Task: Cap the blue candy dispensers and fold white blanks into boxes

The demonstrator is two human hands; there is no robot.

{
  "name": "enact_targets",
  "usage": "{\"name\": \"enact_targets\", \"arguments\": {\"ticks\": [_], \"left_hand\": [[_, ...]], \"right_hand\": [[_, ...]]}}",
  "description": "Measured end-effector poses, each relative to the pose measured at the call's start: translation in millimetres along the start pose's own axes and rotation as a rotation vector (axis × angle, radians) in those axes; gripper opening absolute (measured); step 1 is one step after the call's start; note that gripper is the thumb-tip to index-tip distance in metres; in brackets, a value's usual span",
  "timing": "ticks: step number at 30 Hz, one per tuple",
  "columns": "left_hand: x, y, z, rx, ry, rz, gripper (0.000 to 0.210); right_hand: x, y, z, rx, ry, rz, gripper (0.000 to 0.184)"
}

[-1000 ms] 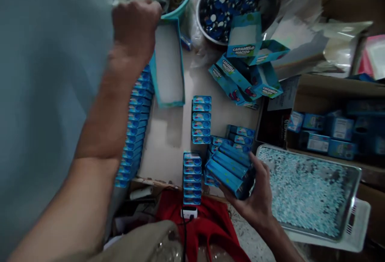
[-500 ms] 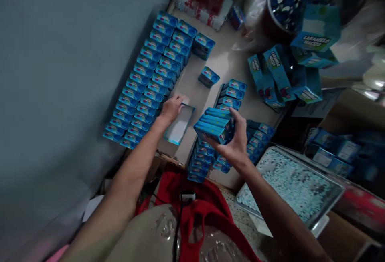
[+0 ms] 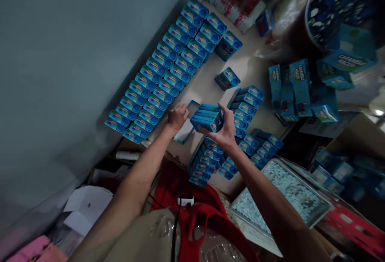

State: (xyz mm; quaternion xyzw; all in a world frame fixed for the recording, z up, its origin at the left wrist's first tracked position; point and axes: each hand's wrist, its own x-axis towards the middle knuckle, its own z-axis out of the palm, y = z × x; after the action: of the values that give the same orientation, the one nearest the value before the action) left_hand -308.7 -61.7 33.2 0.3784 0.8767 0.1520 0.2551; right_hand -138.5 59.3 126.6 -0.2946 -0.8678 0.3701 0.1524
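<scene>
My right hand is wrapped around a row of several small blue boxes, holding them tilted above the table. Just left of them lies a larger open blue box, its pale inside facing up. At its left edge is my left hand, with the fingers curled against the rim. The boxes in my right hand overlap the open box's right side; I cannot tell whether they touch it. Rows of small blue boxes stand beside and beneath my right hand.
Along the wall runs a long double row of blue boxes. Two boxes stand apart, one being this single box. Larger caramel boxes, a big pot and a clear tray of pale blue bits are on the right.
My right hand has brought the small boxes left, closer to the open box. My left hand stays at that box's edge. The whole view has shifted and turned slightly.
</scene>
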Motion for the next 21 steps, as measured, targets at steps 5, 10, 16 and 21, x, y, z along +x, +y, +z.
{"name": "enact_targets", "arguments": {"ticks": [5, 10, 16, 21], "left_hand": [[-0.5, -10.7, 9.3, -0.111, 0.055, 0.063, 0.022], [4.7, -29.1, 16.3, -0.29, 0.11, 0.147, 0.024], [3.5, -42.3, 27.3, -0.371, 0.125, 0.239, 0.046], [-0.2, -46.1, 27.2, -0.363, 0.129, 0.255, 0.053]], "right_hand": [[15.8, 8.2, 12.6, 0.061, -0.141, -0.095, 0.104], [33.5, 15.7, 27.8, 0.033, -0.266, -0.071, 0.103], [25.5, 3.7, 27.7, -0.168, -0.331, -0.045, 0.103], [17.1, -11.2, 34.7, -0.359, -0.342, 0.0, 0.106]]}}
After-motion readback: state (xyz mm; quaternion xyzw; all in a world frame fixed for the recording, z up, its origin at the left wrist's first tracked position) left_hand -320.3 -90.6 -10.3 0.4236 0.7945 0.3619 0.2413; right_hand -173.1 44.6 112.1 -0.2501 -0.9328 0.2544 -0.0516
